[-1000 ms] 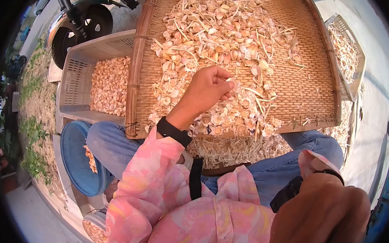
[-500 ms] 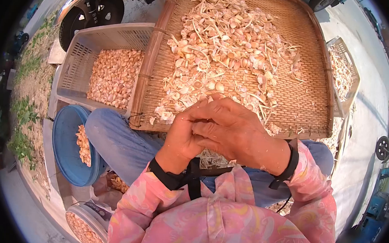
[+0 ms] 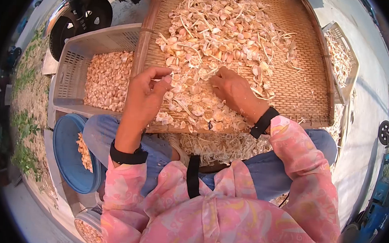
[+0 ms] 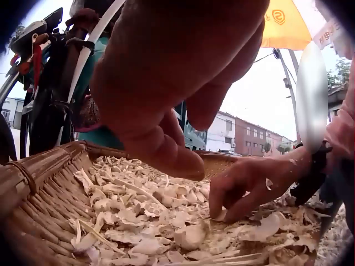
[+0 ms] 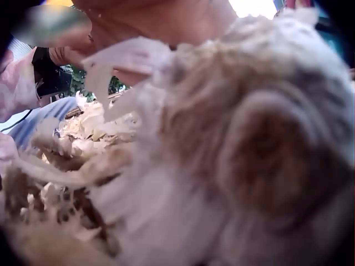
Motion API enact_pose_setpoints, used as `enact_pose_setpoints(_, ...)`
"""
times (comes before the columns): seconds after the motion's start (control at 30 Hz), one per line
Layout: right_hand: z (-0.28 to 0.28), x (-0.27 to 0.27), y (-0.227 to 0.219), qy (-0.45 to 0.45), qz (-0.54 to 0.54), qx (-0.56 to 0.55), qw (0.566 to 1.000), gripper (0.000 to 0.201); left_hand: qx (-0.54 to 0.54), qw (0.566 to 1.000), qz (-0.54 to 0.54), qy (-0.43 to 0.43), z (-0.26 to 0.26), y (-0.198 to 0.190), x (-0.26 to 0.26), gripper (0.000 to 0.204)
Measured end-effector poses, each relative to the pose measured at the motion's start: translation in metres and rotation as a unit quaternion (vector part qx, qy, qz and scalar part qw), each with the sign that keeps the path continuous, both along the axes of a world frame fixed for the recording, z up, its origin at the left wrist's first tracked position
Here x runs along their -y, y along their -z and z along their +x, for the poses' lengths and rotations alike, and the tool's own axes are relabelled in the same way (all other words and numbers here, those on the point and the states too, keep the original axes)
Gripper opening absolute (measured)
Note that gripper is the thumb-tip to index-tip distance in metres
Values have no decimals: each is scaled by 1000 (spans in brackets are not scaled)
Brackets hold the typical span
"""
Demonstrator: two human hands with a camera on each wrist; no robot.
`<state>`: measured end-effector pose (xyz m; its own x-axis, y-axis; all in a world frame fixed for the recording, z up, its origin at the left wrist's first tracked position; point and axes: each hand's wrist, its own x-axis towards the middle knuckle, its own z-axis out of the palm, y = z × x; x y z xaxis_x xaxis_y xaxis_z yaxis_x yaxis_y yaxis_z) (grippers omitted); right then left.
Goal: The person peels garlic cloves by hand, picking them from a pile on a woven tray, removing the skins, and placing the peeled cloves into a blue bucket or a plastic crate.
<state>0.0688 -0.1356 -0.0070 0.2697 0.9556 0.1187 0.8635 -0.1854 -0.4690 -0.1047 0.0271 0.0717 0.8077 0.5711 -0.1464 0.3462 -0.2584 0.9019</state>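
Over the near left part of a woven tray (image 3: 312,91), my left hand (image 3: 143,96) has thumb and forefinger pointing forward. Nothing shows between the fingers of this left hand (image 4: 172,66) in the left wrist view. My right hand (image 3: 238,94) reaches down among the loose garlic (image 3: 229,28), its fingers bent. The left wrist view shows the right hand (image 4: 258,180) with its fingertips on a small pale piece of garlic in the skins. Close and blurred in the right wrist view, a garlic bulb (image 5: 188,116) with papery skin hides most of that hand.
Left of the tray stands a plastic crate (image 3: 74,80) of garlic cloves (image 3: 108,80). A blue bucket (image 3: 70,154) and a smaller pail (image 3: 87,228) hold more. Another crate (image 3: 350,80) of stalks and skins stands right; a wheel (image 3: 82,21) is at far left.
A second ago one hand was over the tray and the other was low at right. The hands came together at the near edge, and now they are apart, left and right over the garlic.
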Motion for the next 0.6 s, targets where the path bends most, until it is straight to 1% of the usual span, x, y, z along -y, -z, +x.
enact_pose_setpoints(0.03, 3, 2, -2, -5, 11, 1, 1000, 12, -36, 998, 9, 48, 15, 12, 14, 26)
enact_pose_setpoints(0.1, 12, 11, -7, 32, -16, -65, 997, 16, -39, 997, -28, 68, 36, 46, 35, 28)
enact_pose_setpoints(0.13, 16, 15, -9, 51, -28, -98, 993, 18, -48, 995, -56, 64, 45, 57, 44, 29)
enact_pose_setpoints(0.17, 15, 18, -11, 100, 3, -247, 964, 14, -58, 993, -85, 59, 54, 66, 52, 29)
enact_pose_setpoints(0.2, 13, 20, -11, 117, 48, -353, 927, 12, -68, 990, -112, 53, 61, 66, 60, 30)
enact_pose_setpoints(0.23, 9, 21, -11, 132, 94, -454, 876, 11, -26, 982, -184, 36, 66, 63, 67, 30)
enact_pose_setpoints(0.27, 6, 21, -10, 143, 139, -549, 811, 10, 14, 967, -255, 19, 69, 59, 74, 30)
enact_pose_setpoints(0.3, 7, 24, -12, 121, 130, -555, 813, 10, 55, 944, -325, 3, 70, 54, 78, 29)
enact_pose_setpoints(0.4, -2, 29, -23, 72, 128, -495, 857, 10, 108, 925, -363, -44, 63, 47, 85, 27)
enact_pose_setpoints(0.43, -7, 29, -29, 62, 147, -458, 875, 11, 121, 925, -358, -46, 58, 44, 83, 26)
enact_pose_setpoints(0.5, -13, 25, -39, 38, 183, -379, 907, 12, 149, 923, -350, -52, 35, 36, 65, 24)
enact_pose_setpoints(0.57, 0, 22, -36, 80, 155, -301, 938, 12, 182, 931, -296, -114, 1, 11, 36, 23)
enact_pose_setpoints(0.6, 10, 18, -32, 100, 142, -263, 949, 12, 189, 947, -211, -154, -24, -6, 17, 23)
